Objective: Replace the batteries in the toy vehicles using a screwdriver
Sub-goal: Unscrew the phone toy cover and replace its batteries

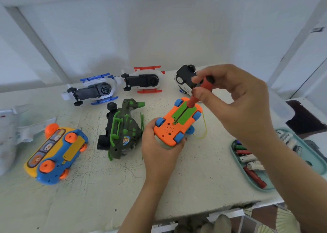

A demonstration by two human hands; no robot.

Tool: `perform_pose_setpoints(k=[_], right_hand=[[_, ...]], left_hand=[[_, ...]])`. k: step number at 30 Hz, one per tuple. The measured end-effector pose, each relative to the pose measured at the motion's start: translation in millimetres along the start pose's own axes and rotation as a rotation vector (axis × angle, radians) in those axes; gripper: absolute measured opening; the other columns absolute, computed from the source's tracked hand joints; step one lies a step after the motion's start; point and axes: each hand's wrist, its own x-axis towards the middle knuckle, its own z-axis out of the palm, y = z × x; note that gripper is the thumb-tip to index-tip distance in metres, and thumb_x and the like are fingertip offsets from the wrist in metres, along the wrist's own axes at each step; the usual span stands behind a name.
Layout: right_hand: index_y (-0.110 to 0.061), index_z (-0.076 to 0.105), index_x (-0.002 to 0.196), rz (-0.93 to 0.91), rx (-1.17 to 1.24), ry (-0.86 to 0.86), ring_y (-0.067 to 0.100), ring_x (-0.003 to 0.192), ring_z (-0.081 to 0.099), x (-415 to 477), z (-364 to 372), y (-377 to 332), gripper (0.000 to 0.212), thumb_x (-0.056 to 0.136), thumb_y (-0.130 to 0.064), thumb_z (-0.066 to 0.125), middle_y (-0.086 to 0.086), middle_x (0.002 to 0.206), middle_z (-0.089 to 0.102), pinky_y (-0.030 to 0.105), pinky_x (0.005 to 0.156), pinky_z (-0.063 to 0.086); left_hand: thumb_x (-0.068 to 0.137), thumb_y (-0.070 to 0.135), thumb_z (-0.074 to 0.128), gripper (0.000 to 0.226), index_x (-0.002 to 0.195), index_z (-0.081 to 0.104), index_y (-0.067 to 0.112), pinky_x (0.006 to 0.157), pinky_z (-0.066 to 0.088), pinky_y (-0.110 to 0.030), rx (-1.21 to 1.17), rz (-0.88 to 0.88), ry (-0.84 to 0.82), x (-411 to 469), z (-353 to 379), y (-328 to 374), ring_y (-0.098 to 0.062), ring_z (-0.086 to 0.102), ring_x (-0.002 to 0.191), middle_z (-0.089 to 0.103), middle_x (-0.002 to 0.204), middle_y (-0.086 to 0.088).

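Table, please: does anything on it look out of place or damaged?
Nothing serious: the orange car is wheels-up only for the screwdriver. The front edge of the table looks chipped and its top cracked.

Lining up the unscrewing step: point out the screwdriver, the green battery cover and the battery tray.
screwdriver (192,102): head view, lower red end of the handle.
green battery cover (188,116): head view, flat panel right of the shaft.
battery tray (316,151): head view, bare teal part at its right.

The orange car (177,122) looks like smooth, glossy plastic, its green cover (184,115) matt. The screwdriver (193,98) has a thin dark metal shaft. The desk (88,188) is rough, speckled and cracked.
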Motion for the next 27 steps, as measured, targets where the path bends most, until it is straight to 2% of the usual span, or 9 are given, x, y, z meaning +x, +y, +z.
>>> perform_pose_setpoints(k=[4,6,8,13,15,17,19,24,27], right_hand=[[-0.015,0.065,0.105,-0.037,0.025,-0.006,0.007,0.081,0.069,2,-4,1,0.022,0.087,-0.002,0.062,-0.004,0.094,0.069,0.029,0.081,0.055],[-0.014,0.063,0.107,-0.038,0.065,-0.006,0.01,0.078,0.07,3,-7,3,0.026,0.088,0.003,0.056,-0.001,0.093,0.069,0.027,0.078,0.054],[-0.013,0.061,0.107,-0.032,0.094,0.005,0.006,0.077,0.068,3,-9,5,0.027,0.089,0.005,0.052,0.002,0.093,0.067,0.022,0.076,0.053],[-0.023,0.064,0.101,0.047,0.179,0.131,0.0,0.075,0.063,2,-12,14,0.024,0.086,-0.005,0.067,0.006,0.088,0.062,0.015,0.073,0.05],[-0.025,0.065,0.102,0.049,0.187,0.155,0.002,0.075,0.065,2,-12,15,0.025,0.084,-0.007,0.07,0.004,0.086,0.064,0.019,0.075,0.051],[-0.024,0.065,0.103,0.037,0.165,0.145,0.003,0.077,0.067,3,-11,14,0.025,0.084,-0.009,0.07,-0.01,0.082,0.069,0.022,0.081,0.051],[-0.022,0.063,0.103,0.027,0.18,0.11,0.002,0.074,0.068,4,-10,11,0.025,0.085,-0.006,0.069,-0.015,0.075,0.07,0.021,0.083,0.049],[-0.01,0.062,0.104,-0.012,0.175,-0.041,0.01,0.074,0.07,7,-10,9,0.022,0.09,0.005,0.054,0.003,0.087,0.07,0.025,0.076,0.053],[-0.007,0.061,0.102,-0.024,0.161,-0.141,0.019,0.071,0.07,5,-10,9,0.024,0.09,0.007,0.047,0.015,0.085,0.066,0.04,0.079,0.054]], left_hand=[[0.061,0.012,0.09,0.072,0.117,0.048,0.029,0.076,0.044,-0.006,0.011,0.079,-0.043,-1,-6,10,0.005,0.057,0.097,0.057,0.106,0.018],[0.061,0.012,0.09,0.068,0.115,0.05,0.025,0.073,0.042,-0.002,0.04,0.144,-0.08,1,-11,14,0.011,0.058,0.092,0.059,0.1,0.019],[0.061,0.015,0.09,0.068,0.115,0.051,0.024,0.072,0.041,0.0,0.091,0.202,-0.124,3,-17,17,0.015,0.056,0.09,0.058,0.099,0.021],[0.059,0.028,0.086,0.068,0.116,0.049,0.035,0.075,0.043,-0.003,0.124,0.232,-0.149,4,-27,16,0.01,0.057,0.091,0.058,0.099,0.024],[0.059,0.031,0.083,0.067,0.115,0.048,0.037,0.075,0.044,-0.004,0.123,0.232,-0.145,4,-27,16,0.008,0.058,0.091,0.059,0.099,0.023],[0.059,0.033,0.083,0.066,0.116,0.049,0.034,0.075,0.045,-0.005,0.131,0.241,-0.143,4,-28,15,0.006,0.059,0.091,0.059,0.099,0.022],[0.06,0.035,0.083,0.067,0.118,0.051,0.03,0.076,0.046,-0.006,0.144,0.245,-0.143,4,-28,13,0.004,0.059,0.091,0.06,0.099,0.02],[0.061,0.043,0.079,0.066,0.119,0.051,0.03,0.078,0.049,-0.011,0.131,0.218,-0.136,0,-29,12,-0.002,0.06,0.092,0.061,0.102,0.017],[0.063,0.02,0.085,0.069,0.119,0.047,0.027,0.074,0.046,-0.008,0.135,0.197,-0.153,-4,-30,12,0.0,0.059,0.09,0.057,0.102,0.015]])
